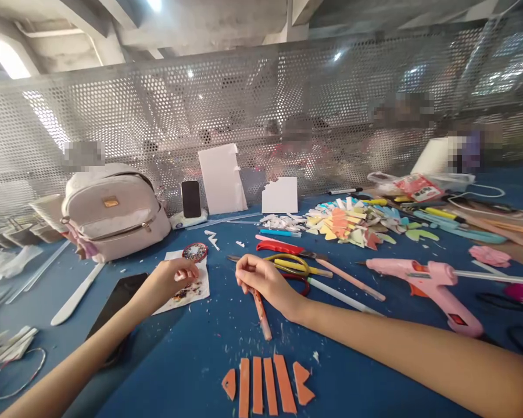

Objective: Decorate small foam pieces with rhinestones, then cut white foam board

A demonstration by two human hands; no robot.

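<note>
Six orange pieces (270, 386), four strips and two notched or pointed offcuts, lie in a row on the blue bench (169, 371) nearest the person, no hand on any of them. Farther in, the right hand (268, 283) has its grip curled together and, it seems, clamped on the upper end of a slim orange-brown rod (262, 316), whose paler end slants back toward the row. The left hand (173, 283) hangs over a stained white sheet (203, 284), fingers bent, just beside a round red-rimmed container (194, 252); whether that grip is apart or pinched on something small, I cannot tell. Scissors (303, 268) lie right behind the right hand, with a red-handled knife (279, 248) just past them; a pink glue gun (401, 269) rests well to the right, and a heap of cut scraps (346, 223) lies beyond the tools. I judge the step in hand to be close fingerwork with the rod, the orange pieces laid out apart from it. Any next move with the rod would call for a light, steady hold and care around the scissor blades.
</note>
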